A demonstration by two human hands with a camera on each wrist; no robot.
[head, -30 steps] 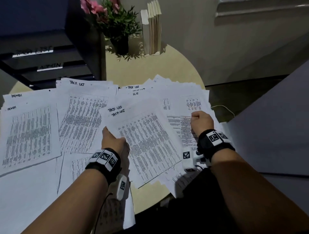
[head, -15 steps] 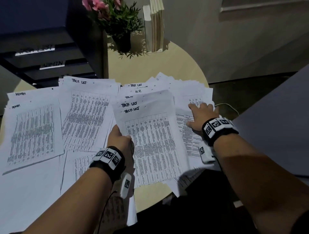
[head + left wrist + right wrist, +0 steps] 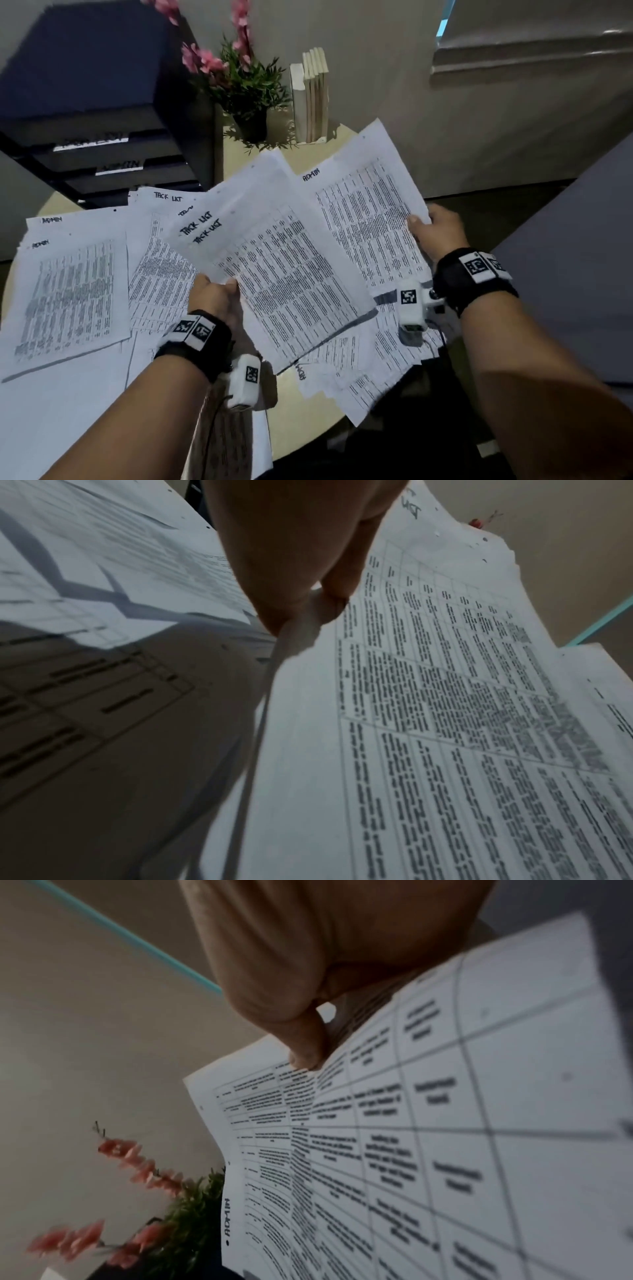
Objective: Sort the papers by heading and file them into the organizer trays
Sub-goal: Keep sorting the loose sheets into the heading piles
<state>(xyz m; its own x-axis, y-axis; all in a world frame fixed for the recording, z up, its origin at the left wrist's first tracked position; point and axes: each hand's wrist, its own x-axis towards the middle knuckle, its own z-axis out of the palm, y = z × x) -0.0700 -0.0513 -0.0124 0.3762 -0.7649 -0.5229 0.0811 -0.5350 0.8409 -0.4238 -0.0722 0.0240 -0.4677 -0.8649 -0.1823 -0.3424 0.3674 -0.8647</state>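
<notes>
- Left hand [image 3: 217, 298]: pinches TACK LIST sheets [image 3: 274, 260], raised so the heading reads
- Right hand [image 3: 440, 233]: pinches ADMIN sheet [image 3: 370, 219], apart, likely for the ADMIN tray [image 3: 120, 168]

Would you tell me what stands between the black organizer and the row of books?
In the head view, a potted plant with pink flowers stands between organizer and books.

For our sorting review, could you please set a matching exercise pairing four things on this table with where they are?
Things:
1. TACK LIST sheets
2. ADMIN sheet
3. ADMIN pile
4. Potted plant

Places:
A. flat on the table, far left
B. pinched in the right hand
C. beside the upright books
D. gripped in the left hand

Pairs: 1-D, 2-B, 3-A, 4-C
</notes>
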